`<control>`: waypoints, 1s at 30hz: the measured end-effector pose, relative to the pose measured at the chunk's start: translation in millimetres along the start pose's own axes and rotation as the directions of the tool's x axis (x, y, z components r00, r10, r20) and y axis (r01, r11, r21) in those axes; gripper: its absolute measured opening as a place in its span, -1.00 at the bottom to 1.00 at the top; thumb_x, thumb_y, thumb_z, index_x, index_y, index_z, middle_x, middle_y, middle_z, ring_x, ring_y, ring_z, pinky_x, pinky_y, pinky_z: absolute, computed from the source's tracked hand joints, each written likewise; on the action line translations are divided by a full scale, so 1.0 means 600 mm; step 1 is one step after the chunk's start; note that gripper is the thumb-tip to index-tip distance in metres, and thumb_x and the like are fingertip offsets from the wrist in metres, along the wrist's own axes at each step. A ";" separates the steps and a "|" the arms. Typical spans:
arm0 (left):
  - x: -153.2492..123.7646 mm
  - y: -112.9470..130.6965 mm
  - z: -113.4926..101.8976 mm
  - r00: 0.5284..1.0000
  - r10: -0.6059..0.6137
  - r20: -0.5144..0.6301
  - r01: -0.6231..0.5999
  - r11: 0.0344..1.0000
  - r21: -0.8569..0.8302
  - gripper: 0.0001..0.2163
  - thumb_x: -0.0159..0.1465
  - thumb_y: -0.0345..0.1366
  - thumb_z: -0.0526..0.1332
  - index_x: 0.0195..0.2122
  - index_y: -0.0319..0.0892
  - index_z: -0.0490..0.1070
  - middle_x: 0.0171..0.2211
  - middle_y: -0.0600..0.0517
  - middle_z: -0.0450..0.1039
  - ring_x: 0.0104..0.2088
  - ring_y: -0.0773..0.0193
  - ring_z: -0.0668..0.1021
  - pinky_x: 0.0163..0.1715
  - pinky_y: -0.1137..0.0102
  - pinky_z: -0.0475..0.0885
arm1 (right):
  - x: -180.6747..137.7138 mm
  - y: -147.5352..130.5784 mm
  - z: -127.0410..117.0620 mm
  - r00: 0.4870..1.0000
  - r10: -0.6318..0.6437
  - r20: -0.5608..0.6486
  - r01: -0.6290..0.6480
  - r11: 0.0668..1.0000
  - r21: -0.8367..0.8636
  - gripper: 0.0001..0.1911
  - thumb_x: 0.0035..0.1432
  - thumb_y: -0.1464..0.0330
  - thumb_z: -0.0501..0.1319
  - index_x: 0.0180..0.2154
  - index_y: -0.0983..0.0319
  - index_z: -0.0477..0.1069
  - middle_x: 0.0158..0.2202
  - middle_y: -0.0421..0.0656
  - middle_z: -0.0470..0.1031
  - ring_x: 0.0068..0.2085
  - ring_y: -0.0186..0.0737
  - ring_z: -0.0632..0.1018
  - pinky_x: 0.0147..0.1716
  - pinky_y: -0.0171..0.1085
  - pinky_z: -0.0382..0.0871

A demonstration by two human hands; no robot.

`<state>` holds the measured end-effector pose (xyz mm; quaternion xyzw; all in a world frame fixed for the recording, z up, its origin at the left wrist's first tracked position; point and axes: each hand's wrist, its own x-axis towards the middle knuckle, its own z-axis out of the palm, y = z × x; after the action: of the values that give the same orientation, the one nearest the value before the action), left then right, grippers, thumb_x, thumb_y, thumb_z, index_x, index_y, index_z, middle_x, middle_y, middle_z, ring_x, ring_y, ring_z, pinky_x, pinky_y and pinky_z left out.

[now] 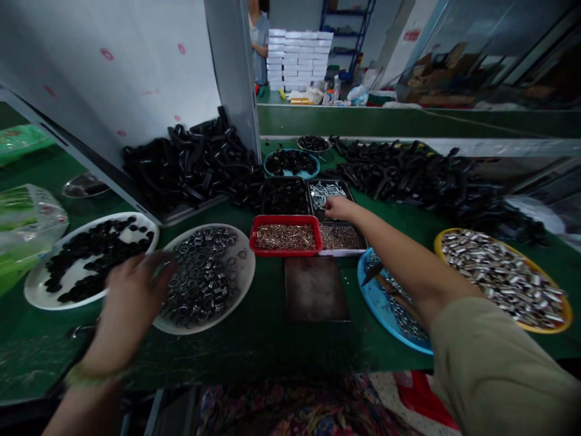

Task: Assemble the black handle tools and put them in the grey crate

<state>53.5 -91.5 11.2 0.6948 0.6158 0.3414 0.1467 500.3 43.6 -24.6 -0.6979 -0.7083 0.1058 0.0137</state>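
My left hand (131,297), smeared by motion, hovers over the left edge of a round plate (247,266) of metal ring clamps (200,272). Its thumb and fingers look apart, with nothing visible between them. Reaching forward, my right hand (338,209) has its fingers pinched together at the front of a black tray of silver screws (325,192). Whatever the fingertips hold is hidden. Just in front are a red tray (285,251) of copper-coloured rivets and a tray of small metal parts (340,236). A dark metal plate (316,289) lies flat nearer me.
A white plate (34,293) of black caps stands left. Right are a blue basin (376,303) with chain-like metal parts and scissors or pliers, partly under my forearm, and a yellow basin (565,318) of metal sleeves. Black curved handles (195,163) are heaped behind. A person (259,45) stands beyond.
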 end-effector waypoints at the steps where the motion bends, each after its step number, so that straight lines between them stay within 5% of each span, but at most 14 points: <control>1: 0.041 0.025 0.040 0.992 0.104 0.074 -0.108 0.992 0.059 -0.78 0.27 -0.13 0.10 -0.18 -0.02 0.47 -0.14 0.03 0.54 -0.05 0.01 0.49 0.08 0.09 0.33 | -0.013 -0.004 -0.002 0.999 0.005 -0.054 -0.003 1.000 0.027 -0.82 0.06 0.44 0.17 -0.26 0.33 0.46 -0.30 -0.03 0.55 -0.27 -0.19 0.52 -0.29 -0.31 0.32; 3: 0.130 0.088 0.145 0.894 0.298 0.336 -0.314 0.950 -0.007 -0.77 0.31 -0.23 0.06 -0.22 -0.12 0.49 -0.17 -0.04 0.54 -0.07 0.10 0.50 0.07 0.22 0.33 | -0.055 -0.018 -0.005 0.987 0.027 -0.160 0.007 0.978 0.208 -0.78 0.14 0.40 0.07 -0.19 0.32 0.39 -0.38 -0.09 0.52 -0.35 -0.23 0.51 -0.35 -0.30 0.34; 4: 0.172 0.121 0.201 0.850 0.331 0.410 -0.353 0.935 -0.023 -0.79 0.31 -0.28 0.06 -0.27 -0.16 0.50 -0.19 -0.07 0.53 -0.06 0.12 0.49 0.07 0.26 0.31 | -0.085 -0.027 -0.005 0.979 0.042 -0.199 0.032 0.933 0.358 -0.79 0.16 0.39 0.05 -0.19 0.30 0.36 -0.45 -0.15 0.49 -0.42 -0.25 0.50 -0.39 -0.30 0.34; 6: 0.237 0.176 0.297 0.835 0.271 0.478 -0.318 0.948 0.018 -0.86 0.26 -0.37 0.13 -0.35 -0.22 0.48 -0.22 -0.14 0.52 -0.12 0.12 0.52 0.01 0.27 0.34 | -0.158 -0.045 0.002 0.968 0.071 -0.241 0.113 0.733 0.671 -0.85 0.17 0.33 0.08 -0.24 0.24 0.33 -0.58 -0.26 0.40 -0.51 -0.26 0.47 -0.44 -0.29 0.35; 8: 0.273 0.206 0.359 0.826 0.227 0.516 -0.295 0.954 0.053 -0.95 0.14 -0.47 0.23 -0.45 -0.27 0.46 -0.31 -0.18 0.51 -0.19 0.07 0.54 -0.07 0.24 0.37 | -0.237 -0.060 0.018 0.963 0.080 -0.258 0.169 0.570 0.804 -0.83 0.18 0.24 0.14 -0.27 0.21 0.35 -0.57 -0.27 0.40 -0.50 -0.26 0.48 -0.44 -0.28 0.35; 10: 0.285 0.213 0.385 0.819 0.205 0.535 -0.290 0.954 0.077 -0.93 0.05 -0.55 0.26 -0.49 -0.29 0.44 -0.37 -0.19 0.50 -0.23 0.03 0.55 -0.11 0.22 0.38 | -0.303 -0.070 0.040 0.950 0.137 -0.279 0.166 0.534 0.829 -0.80 0.18 0.21 0.18 -0.25 0.20 0.39 -0.54 -0.25 0.43 -0.47 -0.25 0.49 -0.43 -0.28 0.34; 15: 0.270 0.193 0.373 0.844 0.240 0.480 -0.309 0.949 0.068 -0.79 0.13 -0.55 0.16 -0.21 -0.31 0.46 -0.26 -0.16 0.50 -0.17 0.10 0.52 -0.04 0.23 0.34 | -0.352 -0.090 0.083 0.867 0.304 -0.396 0.207 0.503 0.839 -0.83 0.15 0.22 0.24 -0.24 0.16 0.40 -0.47 -0.24 0.44 -0.45 -0.24 0.50 -0.41 -0.26 0.37; 19: 0.182 0.200 0.348 0.857 0.297 0.422 -0.145 0.923 -0.355 -0.76 0.14 -0.51 0.12 -0.18 -0.27 0.45 -0.29 -0.02 0.49 -0.27 0.27 0.50 -0.12 0.35 0.39 | -0.332 -0.117 0.080 0.809 0.267 -0.524 0.301 0.578 0.759 -0.88 0.17 0.26 0.22 -0.25 0.15 0.39 -0.39 -0.20 0.47 -0.39 -0.25 0.50 -0.37 -0.25 0.40; 22: 0.071 0.213 0.322 0.818 0.260 0.514 0.208 0.699 -0.684 -0.84 0.13 -0.43 0.16 -0.26 -0.24 0.45 -0.32 0.02 0.49 -0.31 0.31 0.50 -0.19 0.39 0.43 | -0.332 -0.140 0.077 0.796 0.205 -0.569 0.340 0.627 0.701 -0.90 0.17 0.28 0.20 -0.27 0.15 0.38 -0.38 -0.18 0.49 -0.39 -0.25 0.50 -0.38 -0.26 0.40; 25: -0.025 0.223 0.294 0.785 0.219 0.579 0.451 0.437 -0.778 -0.81 0.13 -0.36 0.24 -0.22 -0.21 0.46 -0.29 0.03 0.50 -0.29 0.31 0.52 -0.18 0.38 0.45 | -0.346 -0.154 0.088 0.804 0.183 -0.566 0.308 0.685 0.660 -0.87 0.17 0.25 0.18 -0.27 0.16 0.38 -0.38 -0.17 0.51 -0.40 -0.24 0.51 -0.43 -0.26 0.41; 30: -0.095 0.230 0.264 0.823 0.194 0.534 0.459 0.328 -0.826 -0.75 0.17 -0.31 0.27 -0.11 -0.18 0.49 -0.12 0.00 0.53 -0.07 0.22 0.52 0.06 0.28 0.37 | -0.374 -0.160 0.109 0.794 0.072 -0.603 0.266 0.851 0.452 -0.84 0.22 0.29 0.13 -0.22 0.18 0.43 -0.29 -0.07 0.54 -0.29 -0.15 0.55 -0.31 -0.20 0.45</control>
<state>260.7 -139.1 -34.1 0.4903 0.2928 0.4029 0.7152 400.4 -188.1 -43.5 -0.6260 -0.6482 0.0643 0.4287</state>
